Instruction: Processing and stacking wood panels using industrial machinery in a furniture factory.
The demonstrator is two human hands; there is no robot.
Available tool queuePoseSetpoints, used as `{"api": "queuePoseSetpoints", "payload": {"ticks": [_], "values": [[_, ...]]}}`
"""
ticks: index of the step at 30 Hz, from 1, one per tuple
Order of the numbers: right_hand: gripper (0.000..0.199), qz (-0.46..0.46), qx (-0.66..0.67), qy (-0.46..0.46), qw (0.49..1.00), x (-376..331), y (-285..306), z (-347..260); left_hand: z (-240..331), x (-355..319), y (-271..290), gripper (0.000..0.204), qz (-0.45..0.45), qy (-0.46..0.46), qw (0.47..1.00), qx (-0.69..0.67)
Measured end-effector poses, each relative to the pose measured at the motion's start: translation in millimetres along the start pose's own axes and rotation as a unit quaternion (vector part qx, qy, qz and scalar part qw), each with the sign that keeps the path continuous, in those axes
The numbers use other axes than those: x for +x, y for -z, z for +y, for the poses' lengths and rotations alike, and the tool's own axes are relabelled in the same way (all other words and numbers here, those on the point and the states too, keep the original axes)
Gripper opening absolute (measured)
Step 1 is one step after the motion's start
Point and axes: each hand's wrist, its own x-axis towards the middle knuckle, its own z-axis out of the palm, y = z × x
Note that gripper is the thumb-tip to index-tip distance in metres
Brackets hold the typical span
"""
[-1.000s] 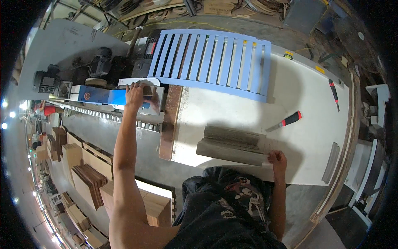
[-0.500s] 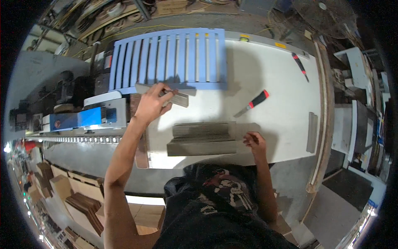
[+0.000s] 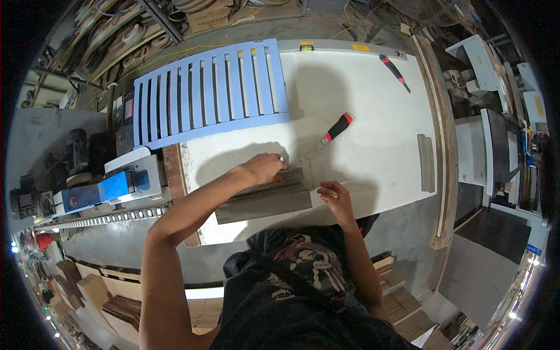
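A stack of thin grey strips [image 3: 265,207] lies in two rows along the near edge of the white tabletop, with a step between the rows. My left hand [image 3: 263,169] is over the far row, fingers bent down and closed on a grey strip [image 3: 294,175] at its right part; the palm hides how many pieces it grips. Just past the stack's right end, my right hand [image 3: 336,199] hovers with loosely curled fingers apart and nothing visible in them.
A light-blue slatted panel [image 3: 210,93] lies at the back left. A red-and-black handled tool [image 3: 337,128] and a similar tool [image 3: 395,72] rest on the white table [image 3: 373,157]. A spirit level [image 3: 332,48] lines the far edge. More grey strips [image 3: 426,163] lie at right.
My left hand has come from beside the blue panel, where it held grey strips, rightward and nearer to the stack. No strips remain by the panel. The whole view has shifted slightly.
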Motion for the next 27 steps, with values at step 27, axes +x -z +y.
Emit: {"api": "queuePoseSetpoints", "payload": {"ticks": [27], "values": [[0.066, -0.156, 0.2, -0.135, 0.958, 10, -53, -21, -3, -149, -164, 0.089, 0.399, 0.152, 0.477, -0.769]]}}
